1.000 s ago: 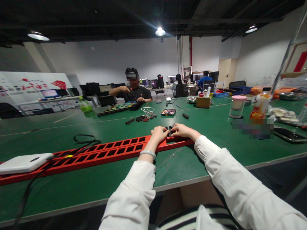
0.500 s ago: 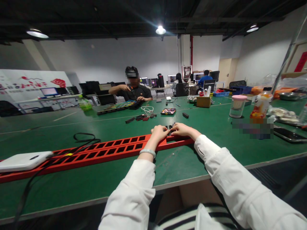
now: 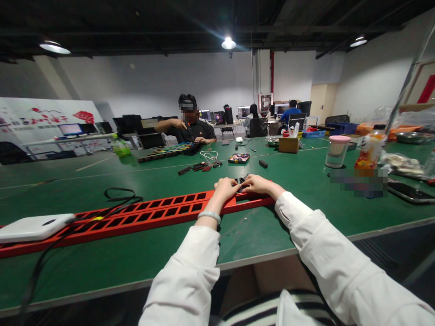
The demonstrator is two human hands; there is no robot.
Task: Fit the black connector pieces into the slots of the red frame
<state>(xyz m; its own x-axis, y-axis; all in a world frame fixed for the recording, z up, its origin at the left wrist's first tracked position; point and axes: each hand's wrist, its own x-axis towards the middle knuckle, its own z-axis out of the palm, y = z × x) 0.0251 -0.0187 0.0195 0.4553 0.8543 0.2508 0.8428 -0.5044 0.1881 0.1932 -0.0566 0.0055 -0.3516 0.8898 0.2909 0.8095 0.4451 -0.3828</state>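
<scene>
A long red frame (image 3: 159,216) with two rows of rectangular slots lies across the green table. Over its right part, my left hand (image 3: 225,188) has its fingers closed on a small dark part (image 3: 242,181). My right hand (image 3: 257,184) pinches the same dark part from the other side, and the fingertips of both hands nearly meet. The part's shape is mostly hidden by my fingers. On the frame's left end rests a white box-like device (image 3: 36,227), with a black cable (image 3: 44,258) running beside it and over the frame.
Beyond my hands are a small patterned box (image 3: 239,158), a black block (image 3: 263,163) and a white cable (image 3: 209,157). A pink-lidded cup (image 3: 337,151), a bottle (image 3: 370,149) and a phone (image 3: 409,190) stand or lie right. Across the table, a person (image 3: 188,127) works on wired parts.
</scene>
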